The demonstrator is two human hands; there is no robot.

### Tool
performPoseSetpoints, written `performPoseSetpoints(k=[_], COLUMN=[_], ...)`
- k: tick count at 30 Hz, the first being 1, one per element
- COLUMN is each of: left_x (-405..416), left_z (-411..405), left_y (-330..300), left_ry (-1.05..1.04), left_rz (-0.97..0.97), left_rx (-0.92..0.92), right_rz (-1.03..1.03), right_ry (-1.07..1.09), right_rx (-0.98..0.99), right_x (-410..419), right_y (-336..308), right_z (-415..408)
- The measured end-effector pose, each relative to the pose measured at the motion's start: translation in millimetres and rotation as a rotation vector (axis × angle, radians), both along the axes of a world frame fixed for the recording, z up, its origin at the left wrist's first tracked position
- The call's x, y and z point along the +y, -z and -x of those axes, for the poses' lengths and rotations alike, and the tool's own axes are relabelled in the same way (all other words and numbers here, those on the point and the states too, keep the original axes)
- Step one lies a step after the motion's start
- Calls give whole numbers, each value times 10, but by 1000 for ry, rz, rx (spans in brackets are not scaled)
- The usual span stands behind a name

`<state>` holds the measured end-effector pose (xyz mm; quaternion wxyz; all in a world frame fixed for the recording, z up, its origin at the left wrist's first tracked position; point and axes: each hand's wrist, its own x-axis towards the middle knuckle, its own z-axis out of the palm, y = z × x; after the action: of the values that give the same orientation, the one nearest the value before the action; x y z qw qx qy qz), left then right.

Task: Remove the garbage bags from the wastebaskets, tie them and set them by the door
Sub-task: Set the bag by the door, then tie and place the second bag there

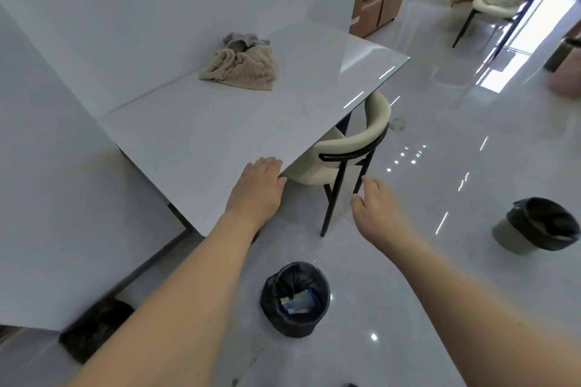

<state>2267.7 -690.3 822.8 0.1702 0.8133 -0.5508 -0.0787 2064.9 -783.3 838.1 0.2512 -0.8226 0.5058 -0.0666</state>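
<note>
- The left hand [256, 187] reaches out at the centre of the frame, fingers straight and relaxed, lying over the near corner of the white worktop [195, 148] — it holds nothing.
- The right hand [375, 209] hangs in the air right of centre, fingers loosely spread, grasping nothing.
- Low in the middle of the frame stands a black wastebasket [295, 300] on the glossy floor [424, 261], its dark garbage bag lining the rim, with bluish wrappers [297, 302] at the bottom.
- A second lined wastebasket [536, 225] stands at the right edge, well apart from the first.
- A dark crumpled bag [94, 328] lies at the lower left, partly under the worktop.
- A cream chair [347, 148] is tucked under the worktop's edge — beige and grey cloths [242, 64] lie on top, further up.
</note>
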Motion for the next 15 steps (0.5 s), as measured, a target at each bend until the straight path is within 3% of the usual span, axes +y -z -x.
performPoseSetpoints(k=[8,12,15], left_x=[-274,-240,-224], left_z=[491,670,740], left_y=[364,960,1760], left_ry=[-168,-295,-380], left_rz=[-49,-101,-150], left_rx=[69,194,286], right_rz=[-135,-280,-391], right_ry=[-82,-92,-55], right_rx=[29,44,51], right_x=[-643,-833,-929], right_y=[459,993,1721], right_z=[463,524,453])
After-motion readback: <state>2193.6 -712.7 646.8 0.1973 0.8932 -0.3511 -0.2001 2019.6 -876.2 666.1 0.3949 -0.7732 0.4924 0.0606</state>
